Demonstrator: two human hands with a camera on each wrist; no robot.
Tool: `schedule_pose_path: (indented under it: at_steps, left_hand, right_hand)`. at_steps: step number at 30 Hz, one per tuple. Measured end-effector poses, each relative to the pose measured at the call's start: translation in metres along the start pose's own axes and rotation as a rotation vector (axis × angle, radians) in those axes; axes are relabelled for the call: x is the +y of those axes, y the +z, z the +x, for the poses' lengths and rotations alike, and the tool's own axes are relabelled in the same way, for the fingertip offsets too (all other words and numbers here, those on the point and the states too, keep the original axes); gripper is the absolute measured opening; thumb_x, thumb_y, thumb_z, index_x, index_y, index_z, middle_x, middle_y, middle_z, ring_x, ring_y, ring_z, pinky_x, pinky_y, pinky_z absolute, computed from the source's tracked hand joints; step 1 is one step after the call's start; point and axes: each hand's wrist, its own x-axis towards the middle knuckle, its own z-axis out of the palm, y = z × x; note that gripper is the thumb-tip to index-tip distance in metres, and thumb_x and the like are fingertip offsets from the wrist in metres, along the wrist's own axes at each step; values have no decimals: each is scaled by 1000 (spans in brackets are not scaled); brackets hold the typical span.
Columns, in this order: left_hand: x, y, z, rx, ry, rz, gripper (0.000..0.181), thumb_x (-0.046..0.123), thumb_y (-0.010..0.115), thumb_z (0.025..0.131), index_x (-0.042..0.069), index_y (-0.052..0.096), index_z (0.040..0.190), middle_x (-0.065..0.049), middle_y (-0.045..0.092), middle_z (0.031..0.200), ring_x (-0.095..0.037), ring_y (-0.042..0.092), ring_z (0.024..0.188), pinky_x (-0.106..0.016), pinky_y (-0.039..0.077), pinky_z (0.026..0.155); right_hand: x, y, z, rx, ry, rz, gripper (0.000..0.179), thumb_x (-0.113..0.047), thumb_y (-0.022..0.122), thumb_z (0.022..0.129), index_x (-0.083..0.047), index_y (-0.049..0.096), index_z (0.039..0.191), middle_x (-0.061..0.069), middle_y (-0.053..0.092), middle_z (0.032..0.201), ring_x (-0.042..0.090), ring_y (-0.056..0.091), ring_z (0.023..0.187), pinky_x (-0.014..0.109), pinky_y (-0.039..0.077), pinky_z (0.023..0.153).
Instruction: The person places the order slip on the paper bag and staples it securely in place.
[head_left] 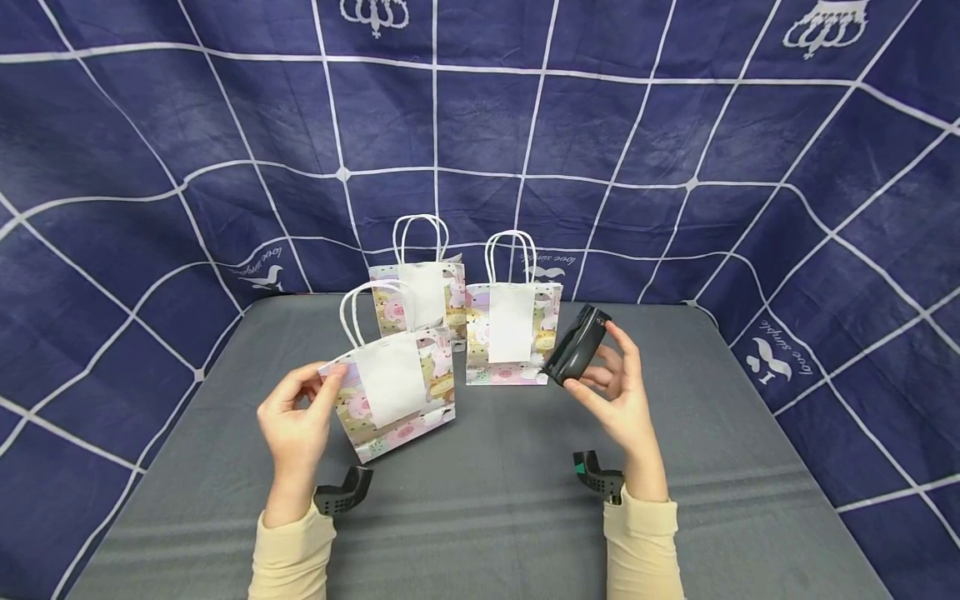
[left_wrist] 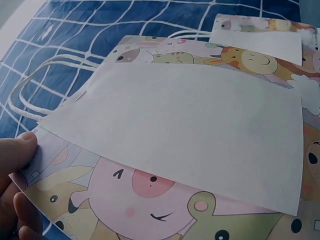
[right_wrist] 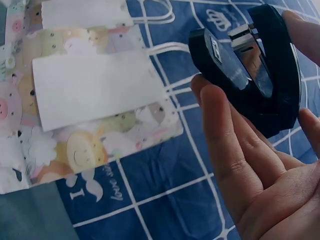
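Observation:
My left hand (head_left: 296,421) pinches the top left corner of a small paper gift bag (head_left: 408,427), which tilts over the table. Pink, green and yellow cartoon animals cover the bag, and its white cord handles (head_left: 352,312) point up. A white paper sheet (head_left: 388,379) lies over its front; a small staple (left_wrist: 81,96) shows near the sheet's top edge in the left wrist view. To the right, my right hand (head_left: 622,396) holds a black stapler (head_left: 577,346) between thumb and fingers. The stapler's arms stand apart in the right wrist view, its metal inside showing.
Two matching gift bags stand upright behind, a left one (head_left: 453,304) and a right one (head_left: 543,333), each with white paper on its front. Grey cloth covers the table (head_left: 510,492). A blue curtain with white lines (head_left: 480,125) closes off the back and sides.

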Motion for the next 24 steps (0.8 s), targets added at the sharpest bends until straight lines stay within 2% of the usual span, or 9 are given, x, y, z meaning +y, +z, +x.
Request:
schedule_pose_path:
  at_steps: [4,9,15,20,24]
  left_hand:
    - [-2,-5,3,42,-13,-10,10,-15,70,73,-18,63,80,5,53,60,-5,42,54,-15,34,53]
    - [-5,-10,6,84,-39,-41,12,-14,70,74,-20,62,80,5,54,59,-5,42,54,-14,34,53]
    - [-15,-17,7,108,-46,-19,14,-13,71,73,-20,62,81,7,55,61,-5,42,54,-15,34,53]
    - [-23,-22,9,140,-63,-43,14,-14,71,73,-20,62,81,6,57,61,-6,43,55,-15,35,54]
    - [-20,-25,10,154,-75,-32,15,-13,71,74,-21,62,82,5,57,62,-6,44,55,-15,36,55]
  right_hand:
    - [4,-5,-1,14,70,4,88,14,67,78,-10,19,147,8,56,114,15,66,85,27,53,74]
    - [8,-9,-2,29,100,17,89,18,65,77,-10,19,147,10,56,112,15,66,84,27,53,73]
    - [13,-14,-3,40,155,-6,90,23,63,74,-9,21,147,20,49,114,14,66,83,26,54,71]
    - [18,-21,-6,15,205,-52,90,23,63,74,-8,21,147,27,45,119,13,66,82,25,54,71]
    - [22,-25,-8,-12,246,-93,90,20,65,75,-9,19,147,31,44,124,11,66,83,24,53,72]
